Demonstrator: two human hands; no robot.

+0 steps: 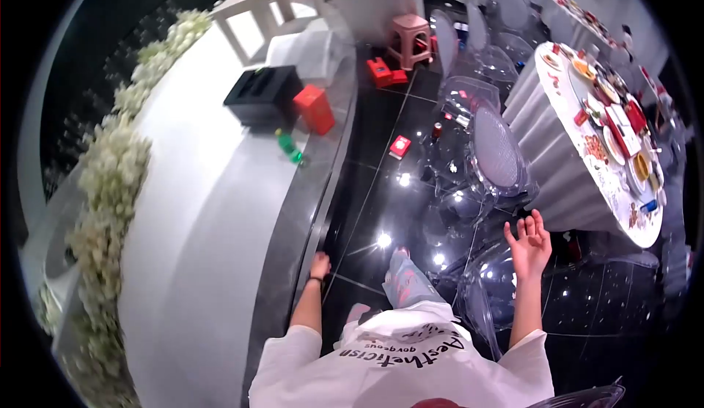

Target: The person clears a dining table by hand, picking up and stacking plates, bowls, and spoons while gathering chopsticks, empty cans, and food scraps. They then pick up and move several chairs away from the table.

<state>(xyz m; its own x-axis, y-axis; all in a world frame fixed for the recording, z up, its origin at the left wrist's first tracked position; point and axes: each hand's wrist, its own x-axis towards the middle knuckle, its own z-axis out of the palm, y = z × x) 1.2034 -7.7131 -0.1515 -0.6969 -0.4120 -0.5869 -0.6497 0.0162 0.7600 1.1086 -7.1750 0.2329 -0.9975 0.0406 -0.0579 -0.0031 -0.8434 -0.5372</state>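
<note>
My right hand (529,247) is raised over the dark floor with its fingers spread, holding nothing. It is nearest to the clear plastic chairs (500,148) and the table's white cloth (565,166). My left hand (320,265), with a dark band at the wrist, hangs low beside the edge of the white platform (213,261). Its fingers are too small and blurred to make out. On the platform, a green bottle (289,147) lies tilted near a black box (264,96) and a red box (314,109).
A round table (616,181) with dishes and litter stands at right. On the glossy tiles are a small red-and-white box (400,146), a dark bottle (437,131), red boxes (383,73) and a pink stool (410,41). White flowers (114,166) line the platform's left side.
</note>
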